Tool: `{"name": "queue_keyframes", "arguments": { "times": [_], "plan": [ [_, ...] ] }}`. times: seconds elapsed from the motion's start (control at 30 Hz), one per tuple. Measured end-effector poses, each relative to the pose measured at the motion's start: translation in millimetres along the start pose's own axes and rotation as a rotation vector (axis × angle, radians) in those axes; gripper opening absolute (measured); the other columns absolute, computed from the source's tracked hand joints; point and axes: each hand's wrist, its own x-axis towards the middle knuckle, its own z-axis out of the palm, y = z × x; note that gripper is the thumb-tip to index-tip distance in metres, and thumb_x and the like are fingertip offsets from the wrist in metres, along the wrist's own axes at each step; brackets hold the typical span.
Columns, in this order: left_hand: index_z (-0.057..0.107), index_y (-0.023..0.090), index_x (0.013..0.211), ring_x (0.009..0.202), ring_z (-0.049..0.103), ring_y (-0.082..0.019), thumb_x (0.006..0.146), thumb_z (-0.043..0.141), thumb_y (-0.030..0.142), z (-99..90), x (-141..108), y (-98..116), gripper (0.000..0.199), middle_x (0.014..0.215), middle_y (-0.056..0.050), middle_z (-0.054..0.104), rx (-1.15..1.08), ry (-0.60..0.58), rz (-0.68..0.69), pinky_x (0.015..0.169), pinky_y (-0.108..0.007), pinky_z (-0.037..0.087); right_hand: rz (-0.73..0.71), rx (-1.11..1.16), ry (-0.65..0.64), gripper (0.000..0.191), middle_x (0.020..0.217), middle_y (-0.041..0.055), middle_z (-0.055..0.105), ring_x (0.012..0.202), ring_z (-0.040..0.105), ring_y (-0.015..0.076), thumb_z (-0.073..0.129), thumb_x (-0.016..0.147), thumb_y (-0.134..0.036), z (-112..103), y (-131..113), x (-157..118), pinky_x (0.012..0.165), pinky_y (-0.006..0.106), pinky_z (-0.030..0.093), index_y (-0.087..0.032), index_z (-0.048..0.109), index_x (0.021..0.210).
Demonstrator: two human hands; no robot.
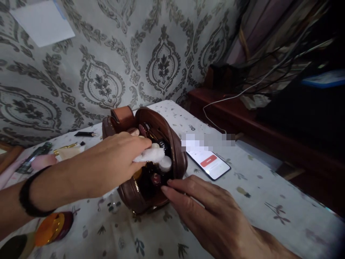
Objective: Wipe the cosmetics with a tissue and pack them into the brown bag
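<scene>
A brown zip-up makeup bag stands unzipped on the patterned cloth, packed with small cosmetics. My left hand, coming over the bag's left side, pinches a crumpled white wipe or piece of cotton above the contents. Beside that wipe is a round white-capped container. Lower in the bag a dark red item shows; the rest is dark or hidden behind my left hand. My right hand has its thumb and fingertips closed on the bag's near right rim.
A lit phone lies right of the bag. An orange-lidded jar sits at the lower left, and a pink sponge-like item farther back. A black tube lies near the wall. A white cable hangs off the dark red furniture.
</scene>
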Motion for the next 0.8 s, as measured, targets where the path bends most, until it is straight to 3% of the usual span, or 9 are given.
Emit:
{"name": "queue_keyframes", "arguments": {
  "times": [0.1, 0.2, 0.4, 0.53, 0.67, 0.8],
  "plan": [
    [0.064, 0.023, 0.096, 0.093, 0.063, -0.022, 0.085, 0.047, 0.014, -0.4, 5.3, 7.3, 0.022, 0.093, -0.002, 0.067, 0.024, -0.057, -0.018, 0.077, -0.030, 0.046, 0.009, -0.020, -0.043, 0.026, 0.092, 0.0062, 0.068, 0.076, 0.065, 0.0141, 0.050, 0.095, -0.011, -1.3, -3.4, 13.0, 0.059, 0.023, 0.054, -0.017, 0.067, 0.113],
    [0.063, 0.023, 0.093, 0.093, 0.063, -0.023, 0.083, 0.050, 0.013, -1.3, 8.5, 10.0, 0.019, 0.091, -0.001, 0.067, 0.034, -0.076, -0.047, 0.077, -0.030, 0.047, 0.022, -0.083, -0.176, 0.029, 0.084, 0.0020, 0.060, 0.065, 0.057, 0.0119, 0.049, 0.092, -0.008, -6.1, -6.9, 27.2, 0.048, 0.020, 0.043, -0.020, 0.066, 0.112],
    [0.064, 0.022, 0.091, 0.090, 0.063, -0.021, 0.086, 0.050, 0.015, 3.7, 8.0, 4.2, 0.017, 0.085, 0.000, 0.064, 0.028, -0.042, -0.031, 0.083, -0.030, 0.047, 0.046, -0.179, -0.377, 0.040, 0.094, 0.0053, 0.057, 0.068, 0.052, 0.0145, 0.049, 0.085, -0.005, -10.9, -6.4, 29.2, 0.049, 0.023, 0.039, -0.019, 0.058, 0.121],
    [0.063, 0.022, 0.089, 0.092, 0.063, -0.020, 0.088, 0.050, 0.016, 10.8, 5.1, -2.5, 0.014, 0.086, 0.000, 0.064, 0.002, 0.029, -0.004, 0.086, -0.031, 0.048, 0.042, -0.169, -0.366, 0.043, 0.093, 0.0050, 0.056, 0.069, 0.051, 0.0149, 0.050, 0.084, -0.005, -7.8, -3.9, 23.6, 0.048, 0.023, 0.035, -0.019, 0.056, 0.124],
    [0.060, 0.024, 0.107, 0.088, 0.064, -0.020, 0.091, 0.050, 0.022, 15.6, -6.5, -5.8, 0.019, 0.097, -0.002, 0.066, -0.011, 0.191, 0.039, 0.078, -0.030, 0.051, 0.016, -0.143, -0.317, 0.036, 0.088, 0.0044, 0.055, 0.069, 0.053, 0.0154, 0.050, 0.088, -0.009, -7.8, -3.0, 26.9, 0.048, 0.024, 0.036, -0.017, 0.058, 0.121],
    [0.058, 0.030, 0.117, 0.081, 0.066, -0.020, 0.090, 0.051, 0.028, 16.0, -30.4, -5.8, 0.028, 0.097, 0.001, 0.069, 0.111, 0.355, -0.085, 0.078, -0.031, 0.054, -0.002, -0.093, -0.185, 0.027, 0.083, 0.0041, 0.058, 0.067, 0.055, 0.0143, 0.045, 0.097, -0.016, -8.8, -3.1, 24.9, 0.047, 0.024, 0.039, -0.014, 0.060, 0.120]
  ]
}}
